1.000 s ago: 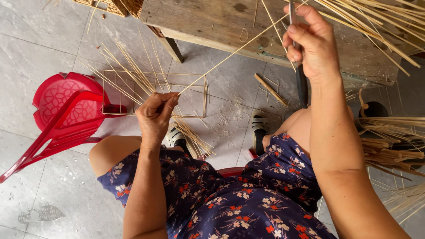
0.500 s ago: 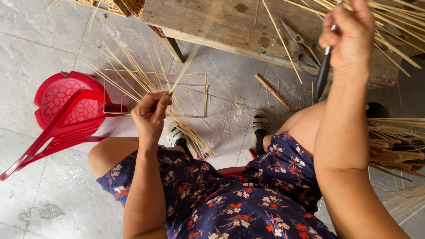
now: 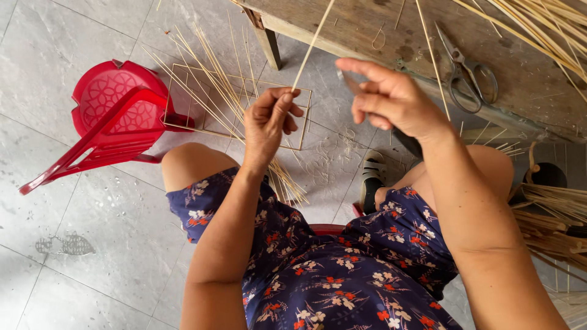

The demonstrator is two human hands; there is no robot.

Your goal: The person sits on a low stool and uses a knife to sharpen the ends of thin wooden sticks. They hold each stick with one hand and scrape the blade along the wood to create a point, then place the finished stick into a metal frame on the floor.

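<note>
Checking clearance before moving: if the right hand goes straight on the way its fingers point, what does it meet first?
Probably the thin bamboo strip held up by the left hand; the right hand points leftward at it, though depth is unclear.

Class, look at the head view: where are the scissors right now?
The scissors lie on the wooden bench at upper right, just beyond the right hand.

Left hand [image 3: 269, 119] is pinching with thumb and forefinger closed, other fingers curling under, forearm reaching straight up from the lap. Right hand [image 3: 391, 98] is hovering level with that pinch, just beside it, fingers half-curled, forefinger extending toward it.
</note>
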